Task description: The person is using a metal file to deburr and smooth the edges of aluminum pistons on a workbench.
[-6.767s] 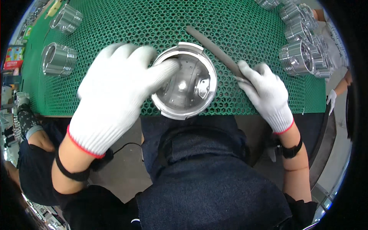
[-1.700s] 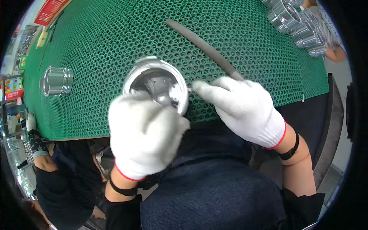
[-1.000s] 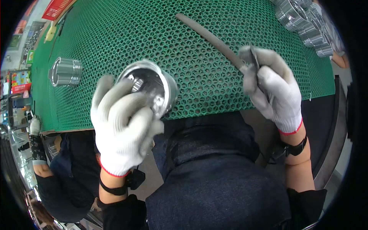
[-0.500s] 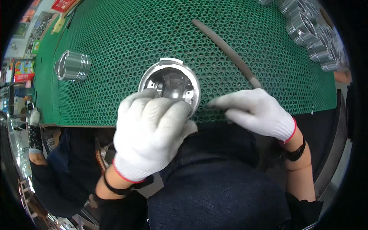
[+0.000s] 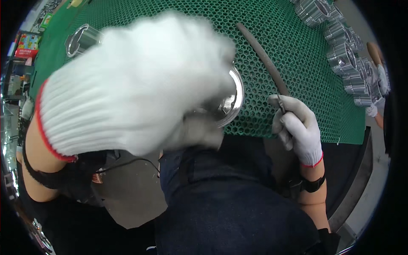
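My left hand (image 5: 157, 72), in a white knit glove with a red cuff, is raised large and blurred over a silver metal piston (image 5: 235, 100). The hand hides most of the piston, leaving only its shiny right rim in sight. Whether the fingers grip it is lost in the blur. My right hand (image 5: 297, 127), gloved likewise, is closed near the mat's front edge. Between thumb and forefinger it pinches a slim dark metal piece (image 5: 281, 104), whose kind I cannot make out. Just beyond those fingers lies a long, slightly curved grey file (image 5: 264, 59), its near end close to the forefinger.
A green honeycomb mat (image 5: 306, 72) covers the bench. Another piston (image 5: 83, 41) lies at the far left, and several stacked pistons (image 5: 342, 53) line the right side. Another person's gloved hand (image 5: 372, 110) is beside that stack; a further gloved hand (image 5: 28, 108) shows at the left edge.
My left hand has risen toward the view, covering much more of the piston. My right hand, formerly holding nothing visible, now pinches the slim dark piece. The whole view has shifted.
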The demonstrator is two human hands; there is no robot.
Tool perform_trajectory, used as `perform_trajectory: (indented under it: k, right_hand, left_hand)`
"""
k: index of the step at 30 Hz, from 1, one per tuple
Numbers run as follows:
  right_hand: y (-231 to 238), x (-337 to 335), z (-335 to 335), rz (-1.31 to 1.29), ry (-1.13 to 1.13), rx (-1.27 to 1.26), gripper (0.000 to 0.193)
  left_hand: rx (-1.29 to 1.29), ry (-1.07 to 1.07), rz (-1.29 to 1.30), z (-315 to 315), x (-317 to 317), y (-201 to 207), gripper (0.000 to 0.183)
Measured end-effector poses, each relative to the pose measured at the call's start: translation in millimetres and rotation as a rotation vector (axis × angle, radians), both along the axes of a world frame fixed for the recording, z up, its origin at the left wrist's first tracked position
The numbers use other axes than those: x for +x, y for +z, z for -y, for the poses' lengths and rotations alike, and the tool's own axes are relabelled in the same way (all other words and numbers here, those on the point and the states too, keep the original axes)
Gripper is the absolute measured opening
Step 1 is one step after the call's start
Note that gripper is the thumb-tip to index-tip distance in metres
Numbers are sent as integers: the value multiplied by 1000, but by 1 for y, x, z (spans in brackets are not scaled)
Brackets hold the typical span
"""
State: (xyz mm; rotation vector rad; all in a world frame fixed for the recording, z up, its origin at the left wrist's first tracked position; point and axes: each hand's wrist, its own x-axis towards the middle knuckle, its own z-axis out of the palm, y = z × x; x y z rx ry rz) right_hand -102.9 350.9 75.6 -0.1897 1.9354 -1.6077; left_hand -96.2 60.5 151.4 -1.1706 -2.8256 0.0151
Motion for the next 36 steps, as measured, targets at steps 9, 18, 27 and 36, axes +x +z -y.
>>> perform_trajectory:
  k: [9, 18, 27, 36]
  right_hand:
    - [-7, -4, -3, 91, -52, -161, 41]
    - [-8, -5, -6, 87, -58, -154, 41]
    - [-9, -4, -4, 50, -66, -134, 40]
    - [-3, 1, -2, 54, -55, -78, 42]
  left_hand:
    - [13, 5, -183, 2, -37, -37, 52]
    - [-10, 130, -368, 39, 25, -28, 56]
    - [594, 523, 451, 16, 123, -45, 88]
    - [1572, 114, 887, 12, 120, -21, 57]
